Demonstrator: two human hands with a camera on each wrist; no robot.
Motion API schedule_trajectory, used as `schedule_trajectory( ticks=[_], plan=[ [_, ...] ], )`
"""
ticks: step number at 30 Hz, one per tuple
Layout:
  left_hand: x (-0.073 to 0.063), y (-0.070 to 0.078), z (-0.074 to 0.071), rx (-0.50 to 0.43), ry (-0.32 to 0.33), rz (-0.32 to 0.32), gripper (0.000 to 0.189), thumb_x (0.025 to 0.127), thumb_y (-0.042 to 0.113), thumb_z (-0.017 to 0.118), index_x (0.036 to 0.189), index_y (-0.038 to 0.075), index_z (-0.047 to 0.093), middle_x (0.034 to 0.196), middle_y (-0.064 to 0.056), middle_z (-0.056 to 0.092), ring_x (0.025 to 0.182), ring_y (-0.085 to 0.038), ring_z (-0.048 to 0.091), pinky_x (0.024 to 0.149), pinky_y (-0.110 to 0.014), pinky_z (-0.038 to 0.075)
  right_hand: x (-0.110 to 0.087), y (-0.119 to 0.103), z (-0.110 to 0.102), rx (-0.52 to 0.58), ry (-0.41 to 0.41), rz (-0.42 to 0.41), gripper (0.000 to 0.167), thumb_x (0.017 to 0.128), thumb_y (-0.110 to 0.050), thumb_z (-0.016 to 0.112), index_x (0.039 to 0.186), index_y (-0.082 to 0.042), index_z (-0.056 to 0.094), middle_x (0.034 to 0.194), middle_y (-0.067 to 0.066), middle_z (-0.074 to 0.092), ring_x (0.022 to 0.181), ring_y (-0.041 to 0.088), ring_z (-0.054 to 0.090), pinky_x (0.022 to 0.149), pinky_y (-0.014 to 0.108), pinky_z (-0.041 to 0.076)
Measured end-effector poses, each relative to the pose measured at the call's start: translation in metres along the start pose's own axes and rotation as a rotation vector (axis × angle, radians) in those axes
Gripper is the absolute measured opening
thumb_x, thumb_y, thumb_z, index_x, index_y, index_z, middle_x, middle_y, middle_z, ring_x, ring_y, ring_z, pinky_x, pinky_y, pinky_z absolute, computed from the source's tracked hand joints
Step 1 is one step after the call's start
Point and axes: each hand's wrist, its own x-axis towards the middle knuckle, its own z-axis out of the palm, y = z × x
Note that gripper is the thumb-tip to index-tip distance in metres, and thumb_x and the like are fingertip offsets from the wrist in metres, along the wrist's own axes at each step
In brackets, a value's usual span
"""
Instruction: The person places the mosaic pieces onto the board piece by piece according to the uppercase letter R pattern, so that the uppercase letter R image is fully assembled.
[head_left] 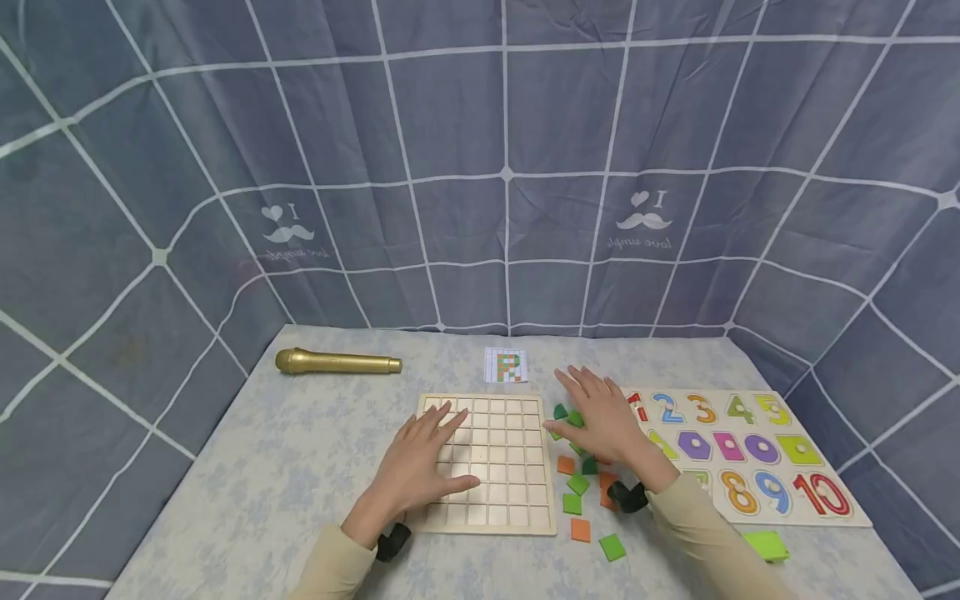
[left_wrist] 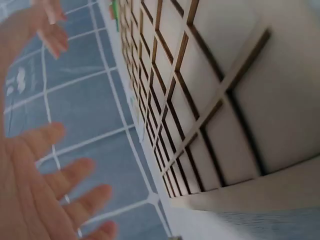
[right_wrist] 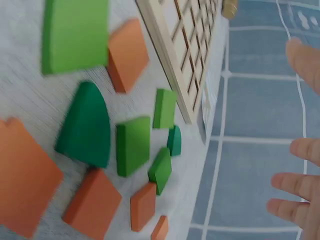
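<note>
A pale wooden grid board point(head_left: 498, 467) lies flat on the table in the head view, with bare cells. My left hand point(head_left: 420, 462) hovers over the board's left part, fingers spread and holding nothing; in the left wrist view its fingers point(left_wrist: 75, 172) stand clear of the grid. Over loose tiles just right of the board is my right hand point(head_left: 600, 421), also spread and holding nothing. Among those tiles are a light green square point(head_left: 572, 503), an orange square point(head_left: 581, 530) and a dark green curved piece point(right_wrist: 87, 125). The right hand hides some of them in the head view.
Behind the board lies a small card point(head_left: 506, 365) with a colored grid pattern. A gold microphone point(head_left: 337, 362) rests at the back left. A number-and-shape puzzle board point(head_left: 757, 492) sits on the right, with a bright green block point(head_left: 767, 546) near its front edge. Grid-patterned curtains point(head_left: 465, 225) surround the table.
</note>
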Motion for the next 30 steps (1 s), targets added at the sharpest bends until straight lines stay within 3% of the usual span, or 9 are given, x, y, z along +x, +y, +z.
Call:
schedule_trajectory(
  ticks=[6, 12, 18, 26, 30],
  plan=[
    [-0.022, -0.004, 0.000, -0.103, 0.008, -0.208, 0.098, 0.071, 0.069, 0.067, 0.145, 0.011, 0.041, 0.141, -0.018, 0.043, 0.129, -0.039, 0.038, 0.106, -0.056, 0.026, 0.004, 0.018, 0.001, 0.025, 0.095, 0.095, 0.070, 0.087, -0.048, 0.065, 0.137, -0.003, 0.049, 0.132, 0.021, 0.050, 0.119, 0.040, 0.046, 0.091, 0.059, 0.039],
    [-0.038, -0.009, 0.008, -0.192, -0.010, -0.324, 0.106, 0.066, 0.067, 0.073, 0.144, 0.003, 0.041, 0.139, -0.025, 0.043, 0.124, -0.045, 0.041, 0.099, -0.062, 0.032, 0.005, 0.033, 0.004, 0.051, 0.144, 0.194, 0.059, 0.085, -0.041, 0.070, 0.126, 0.001, 0.059, 0.118, 0.023, 0.057, 0.108, 0.042, 0.051, 0.083, 0.059, 0.043],
    [-0.047, -0.010, 0.017, -0.252, -0.036, -0.370, 0.113, 0.061, 0.066, 0.077, 0.142, -0.003, 0.040, 0.140, -0.028, 0.038, 0.127, -0.048, 0.035, 0.099, -0.063, 0.030, 0.005, 0.042, 0.007, 0.045, 0.155, 0.255, 0.051, 0.082, -0.037, 0.074, 0.114, 0.003, 0.066, 0.108, 0.023, 0.062, 0.099, 0.042, 0.054, 0.079, 0.057, 0.046],
    [-0.053, -0.011, 0.023, -0.274, -0.059, -0.337, 0.123, 0.054, 0.068, 0.080, 0.143, -0.005, 0.036, 0.147, -0.028, 0.029, 0.136, -0.045, 0.020, 0.107, -0.062, 0.017, 0.008, 0.052, 0.011, 0.052, 0.113, 0.298, 0.040, 0.078, -0.030, 0.079, 0.102, 0.002, 0.072, 0.086, 0.014, 0.063, 0.082, 0.035, 0.055, 0.067, 0.051, 0.047],
    [-0.055, -0.014, 0.025, -0.305, -0.070, -0.326, 0.127, 0.052, 0.066, 0.081, 0.145, -0.005, 0.033, 0.149, -0.027, 0.026, 0.138, -0.043, 0.014, 0.108, -0.061, 0.011, 0.009, 0.056, 0.011, 0.073, 0.057, 0.333, 0.035, 0.080, -0.026, 0.078, 0.101, 0.001, 0.072, 0.082, 0.012, 0.062, 0.078, 0.032, 0.054, 0.065, 0.049, 0.045]
  ],
)
